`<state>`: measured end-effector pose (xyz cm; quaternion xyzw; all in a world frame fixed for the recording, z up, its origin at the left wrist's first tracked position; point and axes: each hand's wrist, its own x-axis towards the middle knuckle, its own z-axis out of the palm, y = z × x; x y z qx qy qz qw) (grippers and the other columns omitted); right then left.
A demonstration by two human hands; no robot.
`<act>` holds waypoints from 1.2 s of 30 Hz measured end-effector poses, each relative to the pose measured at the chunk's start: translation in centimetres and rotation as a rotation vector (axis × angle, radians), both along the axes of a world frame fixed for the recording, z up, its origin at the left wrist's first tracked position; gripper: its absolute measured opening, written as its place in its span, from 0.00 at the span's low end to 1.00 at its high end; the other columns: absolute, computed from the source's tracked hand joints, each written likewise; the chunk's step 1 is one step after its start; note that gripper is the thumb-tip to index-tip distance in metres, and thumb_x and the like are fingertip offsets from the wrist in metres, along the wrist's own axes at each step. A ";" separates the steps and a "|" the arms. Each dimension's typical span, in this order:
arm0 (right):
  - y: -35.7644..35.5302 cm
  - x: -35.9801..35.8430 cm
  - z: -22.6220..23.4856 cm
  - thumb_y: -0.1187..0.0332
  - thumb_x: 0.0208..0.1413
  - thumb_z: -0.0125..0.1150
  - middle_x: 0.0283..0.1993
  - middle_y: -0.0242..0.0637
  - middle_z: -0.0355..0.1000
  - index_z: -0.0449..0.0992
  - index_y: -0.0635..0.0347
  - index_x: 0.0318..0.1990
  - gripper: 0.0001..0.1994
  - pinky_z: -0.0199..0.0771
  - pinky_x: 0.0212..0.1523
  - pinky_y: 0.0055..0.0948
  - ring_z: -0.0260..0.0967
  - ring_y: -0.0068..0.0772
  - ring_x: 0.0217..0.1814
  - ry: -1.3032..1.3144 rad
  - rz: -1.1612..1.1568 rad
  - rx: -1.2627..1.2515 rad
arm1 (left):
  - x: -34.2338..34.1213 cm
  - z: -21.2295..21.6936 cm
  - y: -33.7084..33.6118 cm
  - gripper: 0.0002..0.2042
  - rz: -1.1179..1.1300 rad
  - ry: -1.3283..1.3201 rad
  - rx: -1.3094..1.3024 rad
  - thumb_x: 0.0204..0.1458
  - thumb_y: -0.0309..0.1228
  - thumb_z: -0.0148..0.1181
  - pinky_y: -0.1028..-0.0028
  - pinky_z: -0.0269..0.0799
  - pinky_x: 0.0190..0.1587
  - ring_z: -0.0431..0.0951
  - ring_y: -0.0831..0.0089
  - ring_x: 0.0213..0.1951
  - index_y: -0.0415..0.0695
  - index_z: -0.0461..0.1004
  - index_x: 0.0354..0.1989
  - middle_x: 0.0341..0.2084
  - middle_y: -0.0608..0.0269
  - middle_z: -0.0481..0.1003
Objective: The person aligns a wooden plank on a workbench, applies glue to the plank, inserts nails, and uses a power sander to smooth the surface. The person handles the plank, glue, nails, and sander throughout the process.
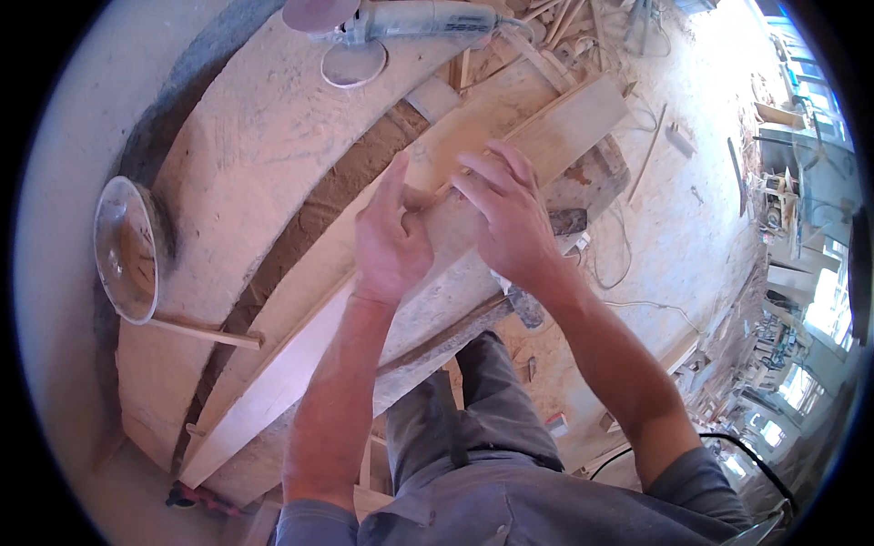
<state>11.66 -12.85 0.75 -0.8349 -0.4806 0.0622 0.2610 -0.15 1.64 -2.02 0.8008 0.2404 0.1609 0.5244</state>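
A long pale wooden board [289, 371] lies slantwise across the bench, from the lower left to the upper right. Over its middle, my left hand [393, 246] has its index finger stretched out and its thumb apart, with the other fingers curled. Just to the right, my right hand [510, 214] is above the board with its fingers spread and slightly bent. I make out nothing held in either hand. Whether the fingertips touch the wood is hard to tell. Near my right wrist, a dark tool-like piece [525, 307] sticks out at the bench edge.
A dusty angle grinder [423, 18] rests at the far side beside a round disc [353, 64]. On the left stands a round plastic tub [157, 273] near a thin wooden stick [205, 333]. Wood scraps and cords lie on the dusty floor [669, 237] to the right.
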 end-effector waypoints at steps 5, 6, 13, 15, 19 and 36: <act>-1.8 -4.7 -0.1 0.78 0.48 0.59 0.74 0.48 0.60 0.80 0.60 0.55 0.22 0.47 0.76 0.58 0.46 0.59 0.79 -0.064 -0.033 -0.144 | 0.2 -0.5 -0.4 0.34 0.011 -0.008 0.019 0.47 0.15 0.45 0.66 0.80 0.45 0.84 0.62 0.35 0.33 0.65 0.69 0.33 0.49 0.83; -1.9 -5.3 0.0 0.78 0.49 0.59 0.75 0.48 0.58 0.80 0.59 0.55 0.23 0.46 0.77 0.58 0.45 0.59 0.80 -0.036 -0.008 -0.115 | 0.2 -0.4 -0.5 0.33 0.024 0.001 -0.005 0.47 0.15 0.45 0.64 0.80 0.44 0.84 0.59 0.35 0.33 0.66 0.68 0.33 0.48 0.82; -1.9 -4.9 0.5 0.78 0.47 0.59 0.76 0.49 0.57 0.78 0.55 0.59 0.27 0.43 0.78 0.59 0.42 0.60 0.81 -0.023 0.005 -0.151 | 0.1 -0.5 -0.5 0.33 0.035 -0.009 -0.034 0.46 0.15 0.44 0.63 0.80 0.43 0.84 0.57 0.34 0.34 0.69 0.67 0.32 0.47 0.82; -2.0 -4.4 0.2 0.78 0.46 0.59 0.75 0.48 0.58 0.79 0.54 0.58 0.27 0.42 0.78 0.59 0.44 0.60 0.81 -0.023 -0.075 -0.083 | 0.3 -0.6 -0.4 0.33 0.038 -0.012 -0.022 0.46 0.15 0.43 0.64 0.80 0.43 0.84 0.57 0.33 0.34 0.69 0.67 0.32 0.47 0.82; -2.0 -4.5 0.7 0.78 0.46 0.59 0.74 0.48 0.59 0.80 0.54 0.55 0.24 0.41 0.78 0.61 0.47 0.61 0.80 -0.035 -0.004 -0.184 | 0.5 -0.6 -0.5 0.32 0.029 -0.016 -0.020 0.47 0.15 0.44 0.65 0.80 0.43 0.84 0.58 0.33 0.34 0.69 0.67 0.32 0.48 0.82; -11.1 -2.5 -3.5 0.88 0.39 0.59 0.58 0.41 0.76 0.83 0.53 0.51 0.29 0.71 0.62 0.44 0.69 0.50 0.61 0.245 -0.008 -0.066 | 0.5 -0.3 -1.2 0.45 -0.025 -0.038 0.152 0.39 0.24 0.76 0.66 0.79 0.45 0.82 0.65 0.34 0.34 0.62 0.70 0.31 0.55 0.81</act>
